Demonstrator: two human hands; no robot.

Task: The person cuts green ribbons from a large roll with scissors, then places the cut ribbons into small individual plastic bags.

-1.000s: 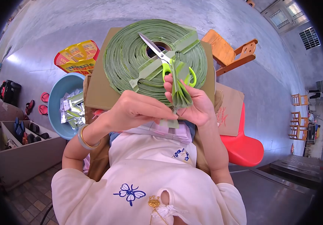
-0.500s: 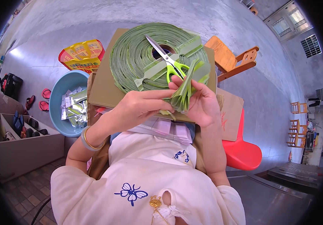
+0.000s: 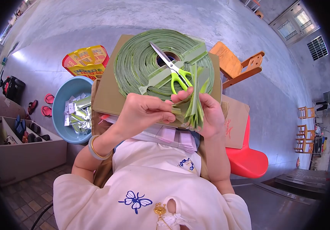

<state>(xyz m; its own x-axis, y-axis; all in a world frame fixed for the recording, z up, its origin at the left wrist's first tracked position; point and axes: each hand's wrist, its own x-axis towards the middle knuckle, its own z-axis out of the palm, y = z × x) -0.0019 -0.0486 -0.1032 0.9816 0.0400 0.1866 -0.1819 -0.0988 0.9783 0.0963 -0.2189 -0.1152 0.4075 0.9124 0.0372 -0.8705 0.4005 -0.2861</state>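
My right hand [image 3: 213,119] holds a bunched, folded green strip [image 3: 194,109], its layers fanned between thumb and fingers. With thumb and fingers closed, my left hand [image 3: 142,113] pinches a loose end of that strip beside the bunch. Just beyond my hands, a large coiled roll of green strip [image 3: 132,65] lies flat on a brown board [image 3: 106,92]. Scissors with lime-green handles [image 3: 177,74] rest on top of the roll, blades pointing away from me. Flat pale-pink packets [image 3: 172,137] are stacked between my body and the board.
To the left stands a blue basin [image 3: 59,111] holding shiny packets, with a yellow and red bag [image 3: 84,61] behind it. A wooden chair [image 3: 230,63] is at the right, and a red plastic chair [image 3: 247,157] with cardboard [image 3: 235,124] sits nearer. A shoe rack [image 3: 28,159] stands far left.
The bunched strip has tipped lower and turned more upright in my right hand. My left hand has drawn slightly left, with the pinched end now apart from the bunch. The view has shifted slightly.
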